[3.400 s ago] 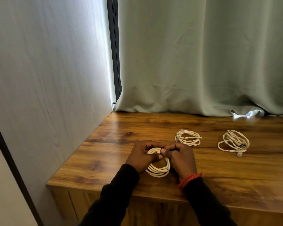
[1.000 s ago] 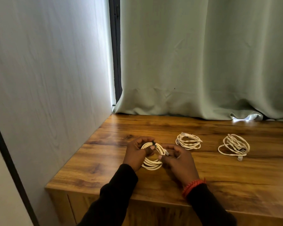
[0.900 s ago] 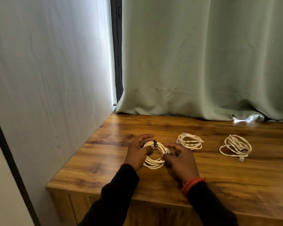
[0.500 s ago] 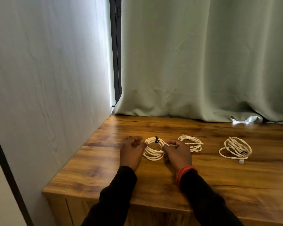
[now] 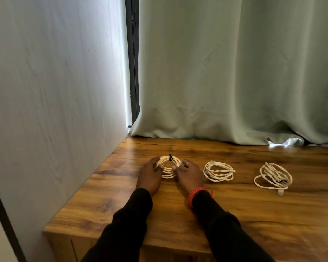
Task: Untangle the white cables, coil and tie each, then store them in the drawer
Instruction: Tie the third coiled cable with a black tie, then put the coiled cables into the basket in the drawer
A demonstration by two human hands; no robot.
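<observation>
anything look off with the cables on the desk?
Only the right-hand cable: its loops are loose and crossed, with a plug trailing out at the front. The middle coil is neater, with no tie visible. The coil between the hands has a black tie.

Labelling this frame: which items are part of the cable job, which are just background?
Job:
- tied coil with black tie, between left hand and right hand
- middle coil
- loose right coil
- wooden cabinet top

Background:
- curtain
- side wall panel
- red wristband
</observation>
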